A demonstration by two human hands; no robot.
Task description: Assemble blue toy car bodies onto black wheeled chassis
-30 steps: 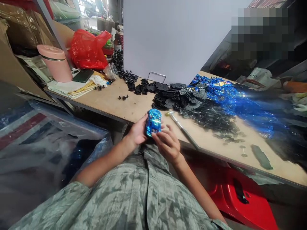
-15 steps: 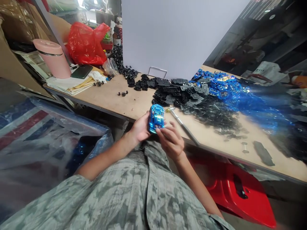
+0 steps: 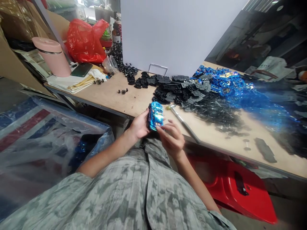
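A shiny metallic-blue toy car (image 3: 156,115) is held just off the table's front edge, above my lap. My left hand (image 3: 141,124) is wrapped round its left side. At the near right corner of the car, my right hand (image 3: 171,135) has its fingers curled, with the fingertips against the body; whether a small part is between them is hidden. Beyond the car lies a hammer (image 3: 183,123) with a yellowish head and a grey handle. Behind it spreads a pile of black plastic car bases (image 3: 179,89).
Blue car bodies (image 3: 225,80) are heaped at the right, beside thin metal axles and black wheels (image 3: 216,110). A single dark plate (image 3: 265,150) lies near the front edge. A pink cup (image 3: 52,57), phone (image 3: 81,70) and red bag (image 3: 85,41) stand left. Below is a red stool (image 3: 240,188).
The view has shifted slightly. The toy car stays in my left hand, tilted a little differently, and the fingers of my right hand have shifted slightly at its near corner.
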